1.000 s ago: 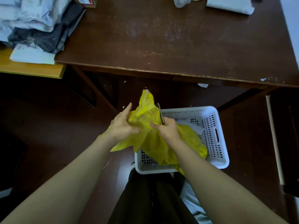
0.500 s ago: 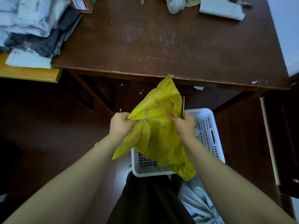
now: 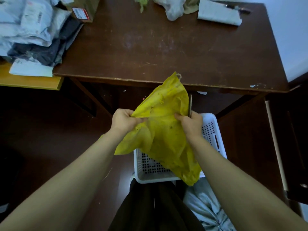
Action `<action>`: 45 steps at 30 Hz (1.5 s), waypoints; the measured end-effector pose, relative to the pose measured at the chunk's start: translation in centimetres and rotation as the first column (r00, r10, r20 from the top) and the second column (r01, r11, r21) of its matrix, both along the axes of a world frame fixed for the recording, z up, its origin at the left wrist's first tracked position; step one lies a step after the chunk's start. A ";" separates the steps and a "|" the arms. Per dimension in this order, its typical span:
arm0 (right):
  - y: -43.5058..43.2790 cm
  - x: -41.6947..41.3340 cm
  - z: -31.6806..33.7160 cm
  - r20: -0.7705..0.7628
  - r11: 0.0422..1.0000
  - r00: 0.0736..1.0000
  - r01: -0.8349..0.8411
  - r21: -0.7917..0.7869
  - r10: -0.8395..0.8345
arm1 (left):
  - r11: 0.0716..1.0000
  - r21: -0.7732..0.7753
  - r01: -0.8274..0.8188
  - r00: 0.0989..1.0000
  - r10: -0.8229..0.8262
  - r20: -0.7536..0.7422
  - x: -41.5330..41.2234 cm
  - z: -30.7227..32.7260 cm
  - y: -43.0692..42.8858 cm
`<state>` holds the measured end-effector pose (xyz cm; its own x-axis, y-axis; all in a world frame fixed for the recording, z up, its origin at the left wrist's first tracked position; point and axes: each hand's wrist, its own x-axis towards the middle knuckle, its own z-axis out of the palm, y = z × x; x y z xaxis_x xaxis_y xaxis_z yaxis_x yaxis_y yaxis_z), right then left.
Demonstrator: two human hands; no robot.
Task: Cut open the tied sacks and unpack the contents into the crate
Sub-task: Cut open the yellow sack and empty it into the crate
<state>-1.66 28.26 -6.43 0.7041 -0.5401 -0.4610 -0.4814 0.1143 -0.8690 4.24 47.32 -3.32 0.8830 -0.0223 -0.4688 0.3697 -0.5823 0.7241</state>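
With the left hand (image 3: 124, 121) gripping one bunched edge of the yellow sack (image 3: 165, 130), and with the right hand (image 3: 191, 124) clamped on the opposite edge together with a thin dark tool (image 3: 190, 104); knife or scissors, not possible to tell. Holding the sack over the white crate (image 3: 211, 129), hands apart, tied corner with string (image 3: 178, 75) pointing up toward the counter (image 3: 150, 47). Looks limp, probably almost empty. Better to keep the cloth stretched, turn the cut side down over the crate, shake gently, and keep the tool tip away from the fingers. Around: scratched dark wood, pale wrappers (image 3: 218, 14) at the far edge, heap of grey parcels (image 3: 30, 30) at left, dark floor (image 3: 50, 130) below.
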 end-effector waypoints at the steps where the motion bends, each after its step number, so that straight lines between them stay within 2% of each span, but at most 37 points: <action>1: -0.1 0.3 0.3 0.008 1.000 1.000 -0.008 -0.015 0.008 | 1.000 0.011 0.003 1.000 -0.003 0.009 0.1 0.2 0.0; 5: 0.2 1.5 1.4 0.056 0.999 0.998 -0.023 -0.030 0.025 | 0.994 -0.035 -0.107 0.993 0.109 0.044 0.6 0.7 0.4; 7: 0.7 1.5 1.7 0.020 0.999 0.999 -0.038 -0.039 0.039 | 0.994 -0.004 -0.108 0.993 0.108 0.042 0.5 0.8 0.7; 10: 1.1 2.2 2.1 0.062 0.998 0.997 -0.052 -0.030 0.054 | 0.987 -0.044 -0.156 0.983 0.160 0.087 0.6 1.2 0.7; 20: 1.6 1.4 2.4 0.014 0.998 0.998 -0.053 -0.033 0.054 | 0.985 -0.056 -0.165 0.986 0.167 0.028 -0.1 1.1 1.6; 23: 2.1 1.4 2.5 0.072 0.996 0.995 -0.061 -0.059 0.066 | 0.959 -0.149 -0.243 0.969 0.246 0.007 -0.3 1.1 1.6; 25: 2.3 1.5 2.3 0.043 0.995 0.995 -0.082 -0.055 0.085 | 0.948 -0.168 -0.272 0.962 0.271 -0.027 -0.3 1.1 1.8; 27: 2.3 1.4 1.9 -0.015 0.995 0.996 -0.085 -0.043 0.085 | 0.971 -0.165 -0.170 0.983 0.154 -0.104 -0.8 0.9 2.0; 29: 3.0 1.5 1.6 -0.028 0.986 0.987 -0.160 -0.048 0.159 | 0.956 -0.295 0.004 0.981 -0.062 -0.186 -1.7 1.0 1.4; 31: 4.6 1.5 1.5 -0.011 0.961 0.963 -0.268 -0.075 0.268 | 0.916 -0.357 0.185 0.954 -0.254 -0.159 -2.9 0.3 0.0; 33: 6.1 1.2 1.7 0.002 0.935 0.937 -0.349 -0.055 0.350 | 0.940 -0.221 0.259 0.961 -0.274 -0.043 -3.7 -1.4 -1.3; 35: 6.3 0.9 1.7 0.020 0.898 0.898 -0.440 0.004 0.440 | 0.990 0.011 0.141 0.988 -0.142 0.057 -3.9 -2.5 -1.6; 37: 5.2 0.1 1.6 0.069 0.849 0.855 -0.518 0.101 0.513 | 0.994 0.092 0.062 0.993 -0.071 0.096 -4.0 -3.4 -1.3; 39: 3.6 -1.2 1.1 0.138 0.868 0.909 -0.416 0.272 0.392 | 0.995 0.091 0.041 0.996 -0.049 0.080 -4.0 -3.7 -0.6; 41: 1.8 -2.2 -0.3 0.093 0.909 0.982 -0.189 0.372 0.167 | 1.000 0.013 0.003 1.000 -0.004 0.028 -4.2 -3.6 -0.1; 42: 1.1 -2.6 -1.5 0.035 0.939 0.991 -0.135 0.317 0.130 | 0.999 -0.049 -0.018 1.000 0.017 -0.003 -4.3 -3.4 0.2; 43: 0.4 -2.8 -2.8 -0.030 0.965 0.987 -0.149 0.213 0.159 | 0.994 -0.104 -0.029 0.999 0.026 -0.026 -4.5 -3.3 0.5; 45: -0.1 -2.7 -5.1 -0.158 0.938 0.925 -0.347 0.020 0.345 | 0.984 -0.179 -0.022 0.999 0.013 -0.052 -4.8 -3.2 1.2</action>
